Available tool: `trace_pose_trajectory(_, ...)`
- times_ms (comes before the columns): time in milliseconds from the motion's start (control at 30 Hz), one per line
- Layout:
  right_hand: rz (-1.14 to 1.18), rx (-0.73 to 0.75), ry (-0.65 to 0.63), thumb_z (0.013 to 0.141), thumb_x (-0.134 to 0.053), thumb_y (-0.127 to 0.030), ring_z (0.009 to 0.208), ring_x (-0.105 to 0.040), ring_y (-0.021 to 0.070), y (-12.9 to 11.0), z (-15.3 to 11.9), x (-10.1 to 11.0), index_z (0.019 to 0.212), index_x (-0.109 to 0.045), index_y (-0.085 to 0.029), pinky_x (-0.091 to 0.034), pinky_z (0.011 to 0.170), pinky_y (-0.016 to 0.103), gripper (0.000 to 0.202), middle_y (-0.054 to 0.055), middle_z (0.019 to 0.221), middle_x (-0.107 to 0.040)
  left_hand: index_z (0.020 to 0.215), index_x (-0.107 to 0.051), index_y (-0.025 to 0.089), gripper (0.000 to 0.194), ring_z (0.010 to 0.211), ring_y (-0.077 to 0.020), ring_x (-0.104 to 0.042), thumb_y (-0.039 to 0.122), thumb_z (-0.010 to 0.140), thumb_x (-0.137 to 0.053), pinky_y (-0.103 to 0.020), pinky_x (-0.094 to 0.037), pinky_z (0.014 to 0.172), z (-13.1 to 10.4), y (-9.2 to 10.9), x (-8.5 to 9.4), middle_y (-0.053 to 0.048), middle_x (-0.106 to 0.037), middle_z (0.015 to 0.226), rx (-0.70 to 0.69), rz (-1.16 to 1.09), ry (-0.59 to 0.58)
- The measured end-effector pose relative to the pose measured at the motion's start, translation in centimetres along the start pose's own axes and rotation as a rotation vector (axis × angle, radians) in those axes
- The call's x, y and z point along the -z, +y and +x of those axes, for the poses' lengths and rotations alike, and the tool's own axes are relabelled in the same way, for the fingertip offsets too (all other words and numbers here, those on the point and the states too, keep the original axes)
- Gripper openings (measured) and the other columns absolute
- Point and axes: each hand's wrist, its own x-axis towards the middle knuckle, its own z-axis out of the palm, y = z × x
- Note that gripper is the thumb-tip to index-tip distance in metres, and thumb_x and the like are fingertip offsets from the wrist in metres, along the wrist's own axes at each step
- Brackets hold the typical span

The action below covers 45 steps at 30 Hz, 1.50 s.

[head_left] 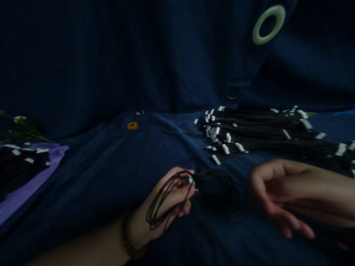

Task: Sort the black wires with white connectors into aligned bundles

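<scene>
Dark blue cloth (102, 166) covers the work surface and also hangs behind it; a pale ring (280, 18) is set at upper right; lighting is low, so fine detail in the black items is limited.

Left hand (172, 199), at lower centre: fingers and thumb are closed, pinching a black coil (233, 190) close to a white connector (191, 180); loops extend to both sides of the grip, and strands run down toward the lower edge; gripping at the crossing point appears to keep the loops gathered and the connector from slipping free; a bracelet (129, 236) encircles the wrist.

Right hand (288, 192), at lower right: fingers are loosely bent and apart, with no pinch visible; a thin dark line crosses beneath the thumb side, but whether it is a strand or a shadow cannot be told; the relaxed posture would suit guiding cable rather than clamping it.

Beyond the right hand lies a cable pile (263, 129); its lengths run roughly side by side, white ends outward, probably to limit tangling; at far left, a purple sheet (33, 175) lies along further white-ended items, near a white flower (20, 119); an orange ring bundle (133, 126) sits apart, beyond the left hand.
</scene>
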Motion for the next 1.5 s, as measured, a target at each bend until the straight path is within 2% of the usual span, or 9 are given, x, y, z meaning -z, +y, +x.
trace_pose_trajectory(100,0.013,0.188,0.090,0.079,-0.040,-0.021,0.066,-0.059,0.0081,-1.0,-0.5,2.4,0.082,-0.062,-0.015,-0.039,0.054,0.019,0.022,-0.004,0.069,-0.060,0.100,-0.055,0.022,0.031,0.049,-0.0001,-0.050,0.023,0.071,-0.068,-0.010,-0.034,0.043,-0.1,0.1,-0.1,0.003,-0.051,0.076,-0.003,0.017,0.010)
trace_pose_trajectory(200,-0.062,0.293,0.374,0.085,-0.033,-0.021,0.064,-0.056,0.0071,-1.3,0.0,4.3,0.082,-0.063,-0.015,-0.040,0.062,0.028,0.030,-0.005,0.066,-0.060,0.099,-0.054,0.021,0.030,0.048,0.0000,-0.049,0.022,0.072,-0.067,-0.009,-0.033,0.041,-0.1,0.2,-0.2,0.003,-0.050,0.075,0.004,0.016,0.009)
trace_pose_trajectory(300,0.021,0.440,0.685,0.090,-0.032,-0.027,0.083,-0.058,0.0105,-1.3,0.7,5.0,0.090,-0.062,-0.018,-0.040,0.075,0.031,0.032,-0.004,0.081,-0.063,0.098,-0.054,0.020,0.028,0.047,0.0004,-0.049,0.021,0.073,-0.066,-0.010,-0.032,0.042,-0.2,0.3,-0.3,0.003,-0.050,0.075,-0.010,0.009,0.004)
trace_pose_trajectory(367,0.022,0.473,0.778,0.091,-0.033,-0.028,0.091,-0.058,0.0113,-1.3,1.0,4.7,0.101,-0.059,-0.021,-0.041,0.080,0.028,0.029,-0.003,0.083,-0.064,0.099,-0.053,0.020,0.028,0.047,0.0004,-0.049,0.020,0.074,-0.065,-0.010,-0.033,0.042,-0.2,0.5,-0.4,0.003,-0.051,0.075,-0.010,0.021,-0.002)
trace_pose_trajectory(467,0.032,0.446,0.717,0.089,-0.040,-0.026,0.062,-0.059,0.0068,-1.1,1.1,2.7,0.106,-0.055,-0.020,-0.048,0.067,0.021,0.024,-0.004,0.064,-0.059,0.101,-0.050,0.019,0.029,0.048,0.0002,-0.049,0.018,0.075,-0.064,-0.009,-0.033,0.041,-0.3,0.6,-0.4,0.003,-0.051,0.072,0.020,0.046,-0.006)
trace_pose_trajectory(600,-0.264,0.283,0.382,0.082,-0.054,-0.028,0.047,-0.055,0.0064,0.0,0.8,-1.5,0.076,-0.055,-0.017,-0.045,0.046,0.016,0.013,-0.003,0.062,-0.060,0.096,-0.046,0.017,0.033,0.043,0.0000,-0.049,0.021,0.071,-0.068,-0.007,-0.031,0.036,0.1,0.0,0.1,0.004,-0.053,0.071,-0.029,0.055,-0.105)
trace_pose_trajectory(767,-1.040,0.459,0.502,0.082,-0.047,-0.017,0.060,-0.058,0.0077,2.5,0.2,-4.6,0.083,-0.059,-0.024,-0.042,0.055,0.019,0.014,-0.005,0.070,-0.061,0.092,-0.045,0.017,0.034,0.041,-0.0021,-0.052,0.025,0.070,-0.069,-0.008,-0.034,0.033,0.8,-1.4,1.1,0.002,-0.055,0.076,-0.086,0.015,-0.344)
trace_pose_trajectory(1000,-1.165,0.536,0.553,0.084,-0.043,-0.017,0.061,-0.058,0.0080,3.2,0.0,-4.8,0.086,-0.057,-0.025,-0.041,0.055,0.020,0.016,-0.005,0.072,-0.061,0.094,-0.049,0.021,0.023,0.046,0.0012,-0.051,0.020,0.076,-0.063,-0.005,-0.036,0.038,0.5,-1.7,1.4,0.004,-0.053,0.075,-0.184,0.062,-0.441)
trace_pose_trajectory(1500,-1.207,0.574,0.550,0.085,-0.042,-0.017,0.059,-0.057,0.0078,3.4,-0.1,-4.9,0.087,-0.057,-0.024,-0.041,0.057,0.020,0.017,-0.005,0.072,-0.060,0.094,-0.050,0.023,0.023,0.049,0.0005,-0.050,0.020,0.076,-0.063,-0.008,-0.036,0.041,0.1,-1.6,1.1,0.003,-0.053,0.078,-0.207,0.118,-0.398)
